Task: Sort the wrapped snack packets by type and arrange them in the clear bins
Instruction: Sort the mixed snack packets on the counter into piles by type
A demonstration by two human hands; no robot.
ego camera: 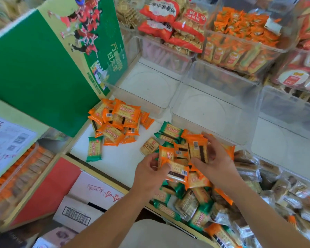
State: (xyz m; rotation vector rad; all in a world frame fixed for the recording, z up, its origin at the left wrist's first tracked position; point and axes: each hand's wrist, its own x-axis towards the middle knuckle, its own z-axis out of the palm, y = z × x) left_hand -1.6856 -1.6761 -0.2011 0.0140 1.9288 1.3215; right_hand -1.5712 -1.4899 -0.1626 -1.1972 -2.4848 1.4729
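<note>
Head view, single frame. I see the left hand [150,173] with its fingers curled round a small stack of orange-wrapped square cracker packets [170,161], thumb on top. The right hand [217,162] pinches a further orange packet, barcode side up [198,148], between thumb and fingers. It sits just beside the left hand's stack; I cannot tell whether the two bundles touch. Both hands are over a mixed heap of green, orange and clear-wrapped packets [195,203] at the near right of the white shelf top [120,161]. A separate pile of orange packets [118,120] lies to the left, at the foot of a large green cardboard carton [43,68]. One green-wrapped packet [94,149] lies alone just below that pile. A tan-wrapped packet [149,145] lies near the left hand. Behind the hands, three clear plastic bins [215,108] stand side by side, their pale bases showing. Farther back, a filled clear bin [240,56] holds more orange packets.
</note>
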